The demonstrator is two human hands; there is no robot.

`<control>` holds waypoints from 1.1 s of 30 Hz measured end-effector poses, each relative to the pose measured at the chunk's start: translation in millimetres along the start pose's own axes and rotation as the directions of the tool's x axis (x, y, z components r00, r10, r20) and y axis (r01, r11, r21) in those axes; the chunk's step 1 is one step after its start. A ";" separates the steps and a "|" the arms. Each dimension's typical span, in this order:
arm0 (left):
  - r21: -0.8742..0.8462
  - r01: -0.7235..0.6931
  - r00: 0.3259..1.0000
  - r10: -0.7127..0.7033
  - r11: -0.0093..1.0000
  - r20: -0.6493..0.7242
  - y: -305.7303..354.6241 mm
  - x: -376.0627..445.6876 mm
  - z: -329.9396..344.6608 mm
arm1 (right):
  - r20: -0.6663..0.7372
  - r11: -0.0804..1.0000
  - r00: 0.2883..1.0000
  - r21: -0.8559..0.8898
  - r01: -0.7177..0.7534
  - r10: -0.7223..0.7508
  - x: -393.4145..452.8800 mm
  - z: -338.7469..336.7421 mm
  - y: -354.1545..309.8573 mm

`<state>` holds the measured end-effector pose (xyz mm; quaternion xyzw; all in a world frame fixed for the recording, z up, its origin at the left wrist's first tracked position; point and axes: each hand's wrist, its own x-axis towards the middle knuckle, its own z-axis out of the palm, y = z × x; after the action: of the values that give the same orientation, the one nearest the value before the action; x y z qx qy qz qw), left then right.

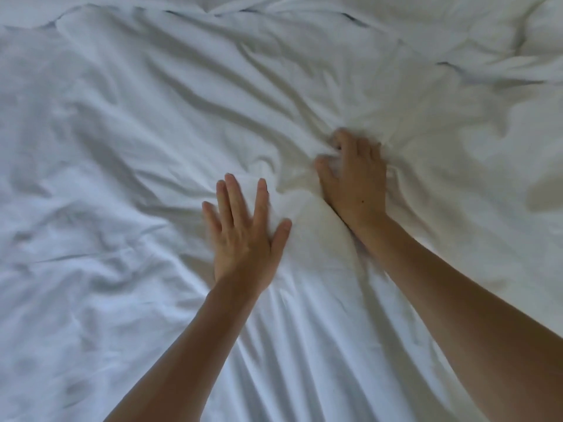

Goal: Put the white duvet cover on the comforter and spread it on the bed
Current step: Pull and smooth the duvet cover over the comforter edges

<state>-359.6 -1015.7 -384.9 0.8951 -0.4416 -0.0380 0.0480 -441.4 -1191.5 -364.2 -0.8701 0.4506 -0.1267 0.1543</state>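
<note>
The white duvet cover [128, 153] fills the whole view, wrinkled and spread over the bed. My left hand [243, 229] lies flat on it near the middle, palm down with fingers apart. Just right of it, my right hand [353, 178] has its fingers curled into the fabric, gripping a bunch of the cover, and folds radiate out from that grip. The comforter itself is hidden; I cannot tell where it lies under the cloth.
Deeper folds and dark creases run along the far edge of the bedding [350, 16]. Long pleats fan toward me between my forearms [304, 345]. No bed edge or other object is in view.
</note>
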 end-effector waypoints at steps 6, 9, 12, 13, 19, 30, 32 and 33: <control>-0.089 -0.042 0.997 0.036 0.995 -0.063 -7.7 -4.4 -4.0 | 0.416 0.965 0.872 0.062 0.255 -0.257 -87.6 -7.0 -49.0; -0.209 -0.123 0.981 0.087 0.970 -0.175 -23.8 -10.0 -7.9 | 0.429 0.975 0.878 0.033 0.219 -0.212 -107.5 -1.5 -42.7; -0.201 -0.042 0.983 0.004 0.979 -0.183 -46.0 -13.4 -14.6 | 0.351 0.971 0.909 -0.003 0.240 -0.224 -110.0 0.6 -40.8; -0.209 0.073 0.983 -0.106 0.975 -0.153 -52.3 -11.1 -17.5 | 0.330 0.966 0.913 -0.008 0.258 -0.240 -111.1 0.1 -42.2; -0.108 0.372 0.926 -0.377 0.922 -0.026 -64.9 47.6 -16.6 | 0.136 0.938 0.929 0.071 0.338 -0.345 -82.4 -16.1 -39.8; -0.130 0.249 0.965 -0.258 0.960 -0.055 -90.8 84.8 2.8 | 0.060 0.994 0.997 -0.098 0.051 -0.046 223.7 -13.7 -67.3; -0.165 0.253 0.958 -0.270 0.953 -0.090 -93.6 87.8 6.1 | 0.210 0.984 0.977 -0.180 -0.005 0.044 252.1 -20.9 -54.9; -0.180 0.259 0.955 -0.280 0.949 -0.103 -94.3 89.1 7.0 | 0.291 0.976 0.950 -0.212 -0.051 0.113 260.7 -22.3 -46.1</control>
<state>-232.1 -1029.7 -405.4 0.9406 -0.3067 -0.0235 0.1440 -268.6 -1384.4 -304.8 -0.8708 0.4682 0.0600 0.1373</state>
